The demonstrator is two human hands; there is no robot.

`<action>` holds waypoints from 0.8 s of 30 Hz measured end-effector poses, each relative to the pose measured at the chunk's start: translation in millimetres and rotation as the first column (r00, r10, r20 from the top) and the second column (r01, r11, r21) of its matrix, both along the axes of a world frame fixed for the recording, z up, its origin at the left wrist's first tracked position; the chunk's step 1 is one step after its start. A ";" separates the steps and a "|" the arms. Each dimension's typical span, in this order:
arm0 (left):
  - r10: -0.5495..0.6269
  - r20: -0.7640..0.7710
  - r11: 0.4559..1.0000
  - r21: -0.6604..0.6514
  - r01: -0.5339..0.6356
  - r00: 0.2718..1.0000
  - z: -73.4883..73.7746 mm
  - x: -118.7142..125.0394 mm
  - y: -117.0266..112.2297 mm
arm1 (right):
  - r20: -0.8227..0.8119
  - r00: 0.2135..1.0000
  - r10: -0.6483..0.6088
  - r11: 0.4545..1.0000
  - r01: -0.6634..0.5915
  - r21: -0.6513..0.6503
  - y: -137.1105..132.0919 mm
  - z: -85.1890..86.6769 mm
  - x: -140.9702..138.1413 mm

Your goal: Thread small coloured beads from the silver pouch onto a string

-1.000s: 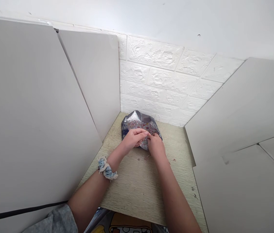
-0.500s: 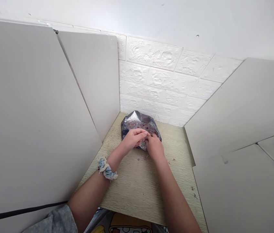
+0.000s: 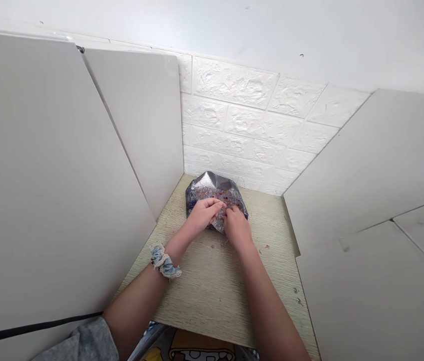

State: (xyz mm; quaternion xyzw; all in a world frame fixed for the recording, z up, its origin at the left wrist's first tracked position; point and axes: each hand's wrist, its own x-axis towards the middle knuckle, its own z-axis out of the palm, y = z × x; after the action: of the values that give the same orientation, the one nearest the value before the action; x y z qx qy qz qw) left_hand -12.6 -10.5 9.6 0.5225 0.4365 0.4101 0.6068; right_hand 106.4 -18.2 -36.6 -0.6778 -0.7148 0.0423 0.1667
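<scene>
A shiny silver plastic bag filled with small coloured beads lies on the pale wooden table near the back wall. My left hand rests on the bag's near edge with its fingers curled and pinched together. My right hand sits beside it, fingers closed in a pinch at the same edge, touching the left hand's fingertips. What the fingertips grip is too small to make out. A blue scrunchie is round my left wrist.
White panels stand close on the left and right of the narrow table. A white brick-pattern wall closes the back. A few tiny beads lie loose on the table near my right hand.
Both hands have shifted slightly toward the left and nearer together at the bag's edge. The bag stays in place.
</scene>
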 end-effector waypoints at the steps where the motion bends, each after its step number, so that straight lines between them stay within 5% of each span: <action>1: 0.011 -0.005 1.000 0.000 -0.011 1.000 0.0 0.3 0.2 | -0.076 0.997 0.003 1.000 -0.001 0.032 0.6 1.4 0.7; 3: 0.026 -0.019 1.000 0.004 -0.026 0.999 0.0 0.5 0.5 | -0.296 0.955 0.014 0.995 0.016 0.098 1.8 5.6 2.3; 5: 0.029 -0.040 1.000 0.014 -0.028 0.999 0.4 0.4 0.2 | -0.586 0.810 0.009 0.995 0.049 0.084 2.1 10.7 3.4; 8: -0.002 -0.066 1.000 0.026 0.003 0.998 1.1 0.0 -0.9 | -0.936 0.348 -0.053 0.998 -0.019 -0.064 -0.3 16.5 2.5; 10: -0.035 -0.069 0.999 0.033 0.038 0.997 1.4 -0.2 -1.6 | -0.995 0.016 -0.094 0.988 -0.120 -0.095 -3.3 18.3 -0.1; 13: -0.068 -0.038 0.997 0.041 0.069 0.997 1.7 0.1 -2.3 | -0.950 -0.274 -0.149 0.973 -0.211 -0.092 -7.2 19.0 -5.4; 18: -0.067 0.018 0.998 0.015 0.066 0.998 2.8 1.3 -2.4 | -0.890 -0.413 -0.196 0.962 -0.259 -0.092 -8.1 17.7 -10.4; 24: -0.046 0.007 0.999 0.012 0.046 0.999 3.0 1.3 -2.5 | -0.899 -0.401 -0.174 0.965 -0.252 -0.075 -8.1 17.1 -9.7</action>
State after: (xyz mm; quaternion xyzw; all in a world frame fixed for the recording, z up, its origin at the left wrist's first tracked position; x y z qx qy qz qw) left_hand -11.3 -13.0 12.6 0.5346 0.4197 0.4008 0.6144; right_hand 96.7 -26.2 -19.5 -0.3205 -0.2604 0.6865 0.5985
